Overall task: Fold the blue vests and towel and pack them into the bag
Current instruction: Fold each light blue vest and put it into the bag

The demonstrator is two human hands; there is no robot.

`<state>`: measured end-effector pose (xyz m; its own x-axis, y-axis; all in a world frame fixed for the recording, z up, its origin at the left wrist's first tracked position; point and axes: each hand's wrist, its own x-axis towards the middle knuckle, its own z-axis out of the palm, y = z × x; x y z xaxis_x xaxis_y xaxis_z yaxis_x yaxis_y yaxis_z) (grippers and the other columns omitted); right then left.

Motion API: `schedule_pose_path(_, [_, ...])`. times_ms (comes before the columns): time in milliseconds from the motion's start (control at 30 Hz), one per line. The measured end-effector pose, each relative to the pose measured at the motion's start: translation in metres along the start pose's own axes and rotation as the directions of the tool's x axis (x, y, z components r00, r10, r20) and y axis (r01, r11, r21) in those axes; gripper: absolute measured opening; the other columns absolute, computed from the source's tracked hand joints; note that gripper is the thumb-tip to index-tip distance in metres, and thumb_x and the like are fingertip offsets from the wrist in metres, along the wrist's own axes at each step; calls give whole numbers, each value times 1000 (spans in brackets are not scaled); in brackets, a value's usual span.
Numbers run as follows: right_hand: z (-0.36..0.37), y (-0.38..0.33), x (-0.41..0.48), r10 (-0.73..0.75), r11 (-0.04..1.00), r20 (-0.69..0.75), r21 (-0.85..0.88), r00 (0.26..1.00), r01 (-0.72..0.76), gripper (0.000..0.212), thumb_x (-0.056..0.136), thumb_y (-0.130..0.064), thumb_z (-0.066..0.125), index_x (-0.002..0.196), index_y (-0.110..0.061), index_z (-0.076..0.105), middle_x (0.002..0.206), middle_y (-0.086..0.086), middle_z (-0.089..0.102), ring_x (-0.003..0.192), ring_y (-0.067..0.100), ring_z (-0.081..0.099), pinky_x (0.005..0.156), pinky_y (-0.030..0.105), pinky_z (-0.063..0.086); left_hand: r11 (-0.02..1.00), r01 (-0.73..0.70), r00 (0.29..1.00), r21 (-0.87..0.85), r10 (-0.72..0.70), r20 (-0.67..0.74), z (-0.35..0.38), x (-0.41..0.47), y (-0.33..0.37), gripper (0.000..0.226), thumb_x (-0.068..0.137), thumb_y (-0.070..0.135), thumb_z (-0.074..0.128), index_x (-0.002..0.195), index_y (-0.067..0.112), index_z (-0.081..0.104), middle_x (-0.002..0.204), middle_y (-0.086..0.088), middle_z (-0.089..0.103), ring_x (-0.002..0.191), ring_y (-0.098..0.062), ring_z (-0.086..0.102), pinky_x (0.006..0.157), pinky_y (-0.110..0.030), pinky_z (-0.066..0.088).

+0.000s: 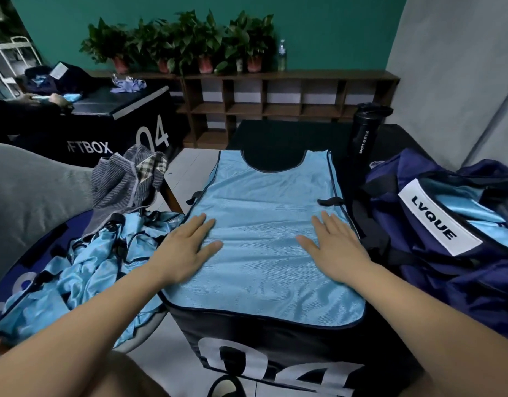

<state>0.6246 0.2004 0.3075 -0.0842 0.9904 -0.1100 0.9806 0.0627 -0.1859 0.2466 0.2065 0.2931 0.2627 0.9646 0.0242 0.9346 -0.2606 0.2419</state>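
A light blue vest (264, 213) lies spread flat on a black box marked 04 (247, 339), neck hole pointing away from me. My left hand (187, 247) presses flat on its left side, fingers straight. My right hand (333, 247) presses flat on its right side the same way. A heap of crumpled blue vests (86, 267) sits to the left on a round blue surface. A grey striped towel (127, 181) lies bunched behind that heap. The navy bag (436, 224) with a white LVQUE label stands open at the right, blue fabric showing inside.
A black sport bottle (364, 136) stands on the box behind the vest, next to the bag. A second black box (127, 121) sits at the far left, where another person's hands handle cloth. A wooden shelf (275, 101) with potted plants lines the back wall.
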Motion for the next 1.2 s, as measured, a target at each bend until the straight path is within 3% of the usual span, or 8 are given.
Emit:
schedule_pose_path(133, [-6, 2, 3, 128, 989, -11, -70, 992, -128, 100, 99, -81, 8, 170, -12, -1, 177, 10, -9, 164, 23, -10, 133, 41, -1, 990, 139, 990, 10, -139, 30, -13, 7, 9, 99, 91, 91, 16, 167, 29, 31, 175, 3, 23, 160, -21, 25, 129, -44, 25])
schedule_pose_path(267, [-26, -11, 18, 138, 980, -100, -130, 985, -151, 92, 104, -74, 20, 165, -5, 20, 173, 16, 20, 159, 31, 18, 126, 44, 23, 980, 161, 972, 116, -136, -193, -36, 41, 23, 55, 104, 64, 42, 129, 22, 68, 134, -3, 64, 114, -28, 65, 94, -44, 53])
schedule_pose_path(367, [-38, -23, 45, 32, 993, -190, -103, 981, -52, 75, 108, -65, 28, 155, -7, 38, 159, 10, 43, 147, 29, 37, 118, 44, 33, 998, 61, 977, 36, -52, -206, -40, 79, 31, 42, 107, 48, 51, 134, 18, 62, 142, -2, 57, 108, -28, 65, 89, -41, 52])
schedule_pose_path(533, [-35, -24, 114, -27, 994, -59, 104, 998, 33, 84, 108, -66, 27, 169, -10, 12, 177, 7, 11, 164, 23, 6, 132, 44, 13, 998, -33, 999, -49, 32, -27, -24, 146, 36, 62, 109, 57, 43, 162, 27, 37, 173, 7, 25, 148, -24, 46, 120, -38, 37])
schedule_pose_path(700, [-31, 7, 159, 139, 990, -29, -3, 990, -139, 87, 107, -68, 24, 168, -7, 15, 177, 9, 9, 163, 26, 7, 131, 44, 12, 994, 81, 995, -70, -76, 70, -12, 184, 11, 79, 106, 67, 36, 170, 24, 20, 178, 4, 10, 163, -19, 15, 131, -35, 12])
schedule_pose_path(900, [-50, 26, 196, 420, 898, -95, -100, 902, -429, 90, 105, -69, 32, 158, 4, 34, 163, 21, 33, 148, 35, 35, 119, 45, 33, 984, 166, 979, -57, -172, -105, -19, 207, -12, 58, 107, 60, 42, 147, 19, 53, 155, -4, 52, 134, -31, 55, 112, -45, 43])
schedule_pose_path(1033, [-56, 23, 223, 157, 971, -223, -145, 962, -192, 83, 108, -63, 31, 163, -1, 23, 172, 14, 20, 159, 29, 18, 129, 42, 20, 993, 114, 976, 14, -109, -190, -21, 240, -7, 54, 109, 49, 46, 151, 15, 50, 160, -4, 47, 136, -32, 55, 112, -44, 41])
schedule_pose_path(1200, [-47, 29, 263, 55, 998, -10, -7, 998, -55, 88, 103, -74, 25, 166, -12, 24, 175, 1, 19, 161, 22, 17, 129, 45, 22, 999, 35, 998, -39, -37, -51, -16, 281, -9, 65, 111, 53, 42, 166, 21, 32, 176, 5, 20, 155, -25, 35, 124, -38, 29])
